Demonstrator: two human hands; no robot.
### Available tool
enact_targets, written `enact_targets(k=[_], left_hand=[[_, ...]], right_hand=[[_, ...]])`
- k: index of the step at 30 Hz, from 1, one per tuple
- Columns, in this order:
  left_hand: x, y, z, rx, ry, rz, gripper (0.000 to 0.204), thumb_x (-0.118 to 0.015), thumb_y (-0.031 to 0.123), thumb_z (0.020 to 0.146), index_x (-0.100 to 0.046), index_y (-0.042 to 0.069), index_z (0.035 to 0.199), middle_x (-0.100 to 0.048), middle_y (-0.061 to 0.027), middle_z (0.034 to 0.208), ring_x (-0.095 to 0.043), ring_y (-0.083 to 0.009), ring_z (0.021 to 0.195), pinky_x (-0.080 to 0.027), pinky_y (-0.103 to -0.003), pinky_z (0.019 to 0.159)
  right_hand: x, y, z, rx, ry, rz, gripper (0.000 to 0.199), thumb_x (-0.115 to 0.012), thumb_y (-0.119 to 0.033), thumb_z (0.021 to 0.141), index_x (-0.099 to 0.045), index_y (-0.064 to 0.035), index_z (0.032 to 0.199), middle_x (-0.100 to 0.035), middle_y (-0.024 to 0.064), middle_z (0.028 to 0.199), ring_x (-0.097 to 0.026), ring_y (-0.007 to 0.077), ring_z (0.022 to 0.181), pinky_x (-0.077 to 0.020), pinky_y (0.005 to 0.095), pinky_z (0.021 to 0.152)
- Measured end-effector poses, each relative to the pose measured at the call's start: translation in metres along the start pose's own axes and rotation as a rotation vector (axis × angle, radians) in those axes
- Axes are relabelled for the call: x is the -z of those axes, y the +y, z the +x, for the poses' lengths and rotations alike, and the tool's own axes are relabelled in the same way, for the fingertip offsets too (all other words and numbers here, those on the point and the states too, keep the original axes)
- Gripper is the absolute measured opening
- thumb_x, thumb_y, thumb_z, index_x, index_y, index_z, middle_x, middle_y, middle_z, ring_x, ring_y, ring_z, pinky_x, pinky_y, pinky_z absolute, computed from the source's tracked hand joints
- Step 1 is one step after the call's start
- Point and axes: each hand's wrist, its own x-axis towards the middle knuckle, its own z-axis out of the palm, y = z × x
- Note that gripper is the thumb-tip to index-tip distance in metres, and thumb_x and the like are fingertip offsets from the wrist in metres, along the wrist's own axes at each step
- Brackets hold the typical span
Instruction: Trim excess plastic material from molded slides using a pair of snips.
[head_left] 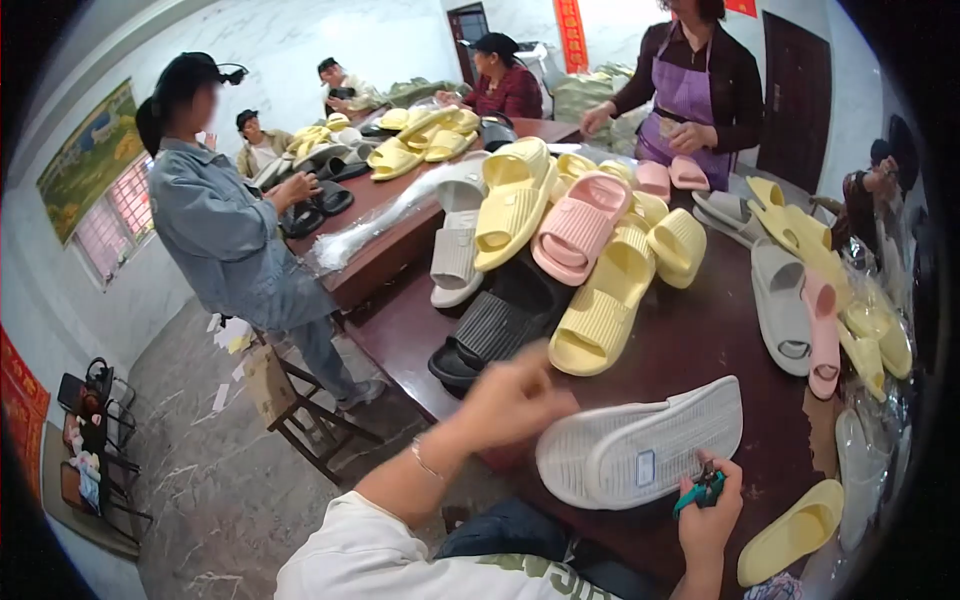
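My right hand (pixel 712 515) is closed around a small teal-and-black hand tool (pixel 703 488), its kind partly hidden by my fingers. The tool is against the edge of a pair of pale grey slippers (pixel 640 440), which lie sole-up and overlapping on the table in front of me. A small blue-edged label (pixel 646 466) is on the nearer sole. Left of that pair, my left hand (pixel 510 402) hovers with curled fingers, slightly blurred; whatever they pinch, if anything, cannot be made out. Just beyond it lie a black ribbed slipper (pixel 490 330) and a yellow slipper (pixel 605 305).
Heaped slippers, including a pink one (pixel 582 228), cover the far part of the dark red table (pixel 700 330). More slippers and clear bags (pixel 855 460) line the right side. A person in a purple apron (pixel 685 95) stands across; another in denim (pixel 225 235) stands left near a stool (pixel 275 385).
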Motion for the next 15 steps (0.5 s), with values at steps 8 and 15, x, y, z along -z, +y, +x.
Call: enact_targets(k=[8,15], left_hand=[[0.117,0.007,0.022,0.056,0.915,-0.479,0.052,-0.055,0.021,0.087,-0.031,0.003,0.13,-0.051,-0.0014,0.059,-0.048,-0.0078,0.05,-0.039,-0.02,0.046],[-0.007,0.003,0.019,0.094,-0.144,-0.194,0.048,-0.057,0.022,0.085,-0.041,0.0,0.125,-0.056,-0.0101,0.104,-0.054,-0.0138,0.093,-0.044,-0.022,0.072]], right_hand=[[0.013,0.005,-0.01,-0.03,0.065,-0.068,0.036,-0.066,0.005,0.069,-0.05,-0.0026,0.1,-0.06,0.0142,0.1,-0.058,0.0228,0.093,-0.0447,0.0308,0.081],[0.013,-0.007,-0.004,0.075,0.0,-0.05,0.039,-0.069,0.002,0.067,-0.051,-0.0037,0.101,-0.061,0.0116,0.093,-0.061,0.02,0.085,-0.0476,0.0289,0.073]])
